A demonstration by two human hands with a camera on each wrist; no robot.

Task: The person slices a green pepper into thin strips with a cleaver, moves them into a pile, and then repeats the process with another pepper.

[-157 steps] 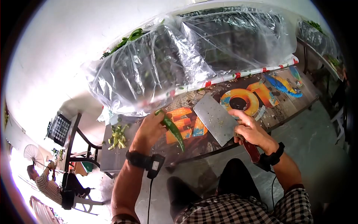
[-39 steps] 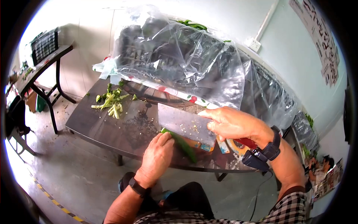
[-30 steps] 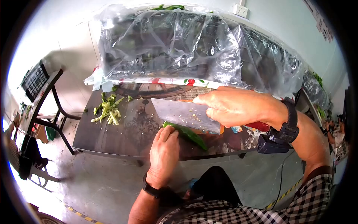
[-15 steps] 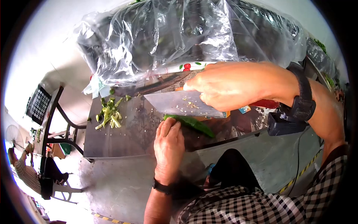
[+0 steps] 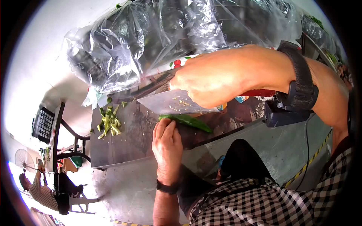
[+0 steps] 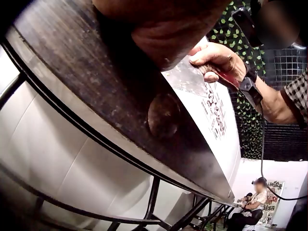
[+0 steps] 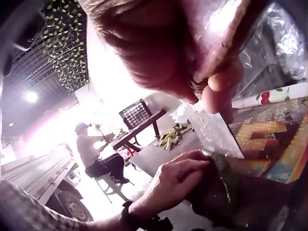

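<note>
On the dark table lies a long green pepper, its stem end pinched under the fingers of the left hand. The right hand grips the cleaver at the rear of its blade, its red handle running back under the wrist. Tilted, the blade has its lower edge just behind the pepper; contact cannot be told. Pale bits stick to the blade. In the right wrist view the left hand has curled fingers at the pepper. The left wrist view hides the pepper.
Cut green pieces lie at the table's left. Clear plastic sheeting covers dark things along the back. A black crate stands on another table at far left, near a seated person. A cable hangs from the right wrist device.
Since the earliest frame, the pepper has gone from raised in the left hand to lying on the table, and the cleaver has moved left beside it. Lately the head view has shifted; both grips stay.
</note>
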